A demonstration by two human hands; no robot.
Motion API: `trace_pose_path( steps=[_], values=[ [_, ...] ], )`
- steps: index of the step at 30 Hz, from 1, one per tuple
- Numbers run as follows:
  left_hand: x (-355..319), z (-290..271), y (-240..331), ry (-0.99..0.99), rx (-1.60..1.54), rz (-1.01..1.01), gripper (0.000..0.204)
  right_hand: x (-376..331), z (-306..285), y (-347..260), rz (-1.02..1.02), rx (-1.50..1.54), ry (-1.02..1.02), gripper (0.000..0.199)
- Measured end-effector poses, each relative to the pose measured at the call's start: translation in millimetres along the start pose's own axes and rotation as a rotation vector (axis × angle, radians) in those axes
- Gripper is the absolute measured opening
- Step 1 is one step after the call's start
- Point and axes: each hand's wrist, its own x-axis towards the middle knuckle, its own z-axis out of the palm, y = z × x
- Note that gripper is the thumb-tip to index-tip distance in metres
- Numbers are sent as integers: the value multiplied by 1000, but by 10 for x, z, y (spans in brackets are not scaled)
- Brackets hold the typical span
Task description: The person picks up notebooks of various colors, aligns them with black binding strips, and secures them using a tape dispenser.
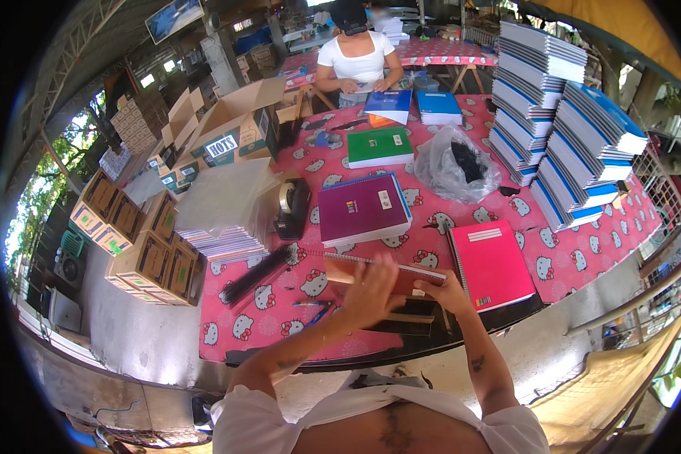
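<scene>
Near the front edge of the table I hold an orange-brown notebook point(342, 270) tilted up, its spine edge on top. A thin wire coil runs along that edge and sticks out past its left end. My right hand point(443, 293) grips the notebook's right end, thumb on the cover. My left hand point(372, 289), somewhat blurred, lies across the cover with fingers stretched out. Under the notebook is a dark wooden block or jig point(412, 316), partly hidden. Left of my left hand lie a bundle of black binding coils point(257, 276) and blue pens point(318, 312).
Around me are a pink spiral notebook point(492, 265), purple notebooks point(363, 208), a green notebook stack point(380, 146), a plastic bag point(458, 165), a tape dispenser point(291, 208), clear sheets on paper point(223, 197), tall notebook stacks point(530, 98) and cartons point(155, 261). A co-worker point(356, 60) stands opposite.
</scene>
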Motion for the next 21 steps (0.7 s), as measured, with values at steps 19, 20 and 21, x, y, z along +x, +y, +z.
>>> trace_pose_path(
  steps=[19,20,21],
  values=[
    [571,-120,42,187,99,-60,89,-57,121,12,-84,-127,-42,34],
    [398,18,208,93,-1,54,87,-70,46,76,-78,-56,-28,32],
    [147,99,340,-7,-76,162,85,-55,37,130,-83,28,-34,30]
  ],
)
